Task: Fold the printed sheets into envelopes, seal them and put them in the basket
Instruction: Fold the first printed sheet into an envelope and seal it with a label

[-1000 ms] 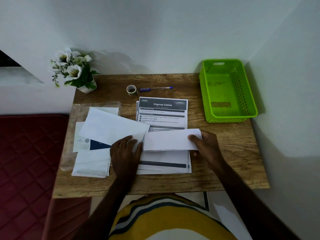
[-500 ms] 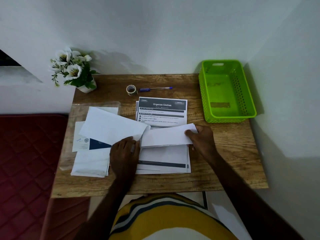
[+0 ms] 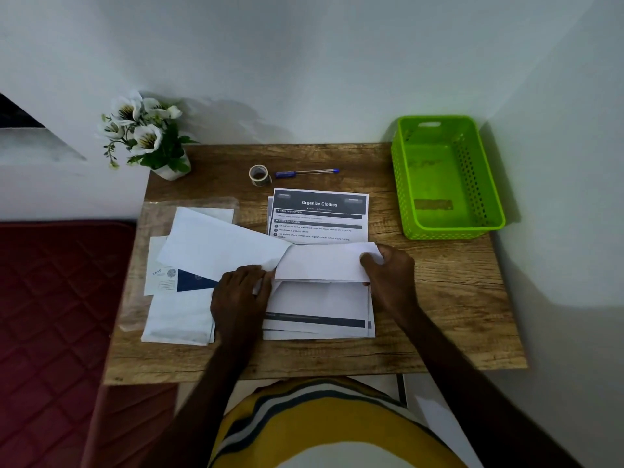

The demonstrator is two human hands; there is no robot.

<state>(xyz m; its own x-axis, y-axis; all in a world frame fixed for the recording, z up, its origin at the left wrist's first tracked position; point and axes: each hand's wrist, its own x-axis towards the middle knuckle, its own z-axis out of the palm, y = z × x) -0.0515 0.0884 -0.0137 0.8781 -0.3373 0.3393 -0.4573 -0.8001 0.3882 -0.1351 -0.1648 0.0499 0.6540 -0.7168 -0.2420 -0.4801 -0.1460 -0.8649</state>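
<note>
At the centre of the frame, on the wooden tabletop (image 3: 439,298), we have a folded sheet (image 3: 324,263) lying crosswise over the stack of printed sheets (image 3: 319,214), whose top page reads "Organize Clothes". Our right hand (image 3: 388,275) pinches the folded sheet's right end, thumb over the upper layer and fingers curled round the edge. Our left hand (image 3: 241,292) sits at its left end with fingers bent down onto the paper where it meets a white envelope (image 3: 216,246); whether that grip pinches the sheet or the envelope's mouth, or only presses, we cannot tell. More envelopes (image 3: 179,319) lie beneath, toward the left of the frame.

We judge the sheet light, thin and limp: it will sag if held by one end and crease wherever it is squeezed. It looks best taken at both short ends, near the fold line, with light pinches, and kept low over the stack. Paper on paper slides easily, so the pages beneath may shift.

Both forearms reach in from the bottom of the frame and converge, wrists low, backs of the hands up.

At the upper right stands the green basket (image 3: 398,170), nothing visible inside. A tape roll (image 3: 259,175) and a pen (image 3: 305,172) lie above the stack.
</note>
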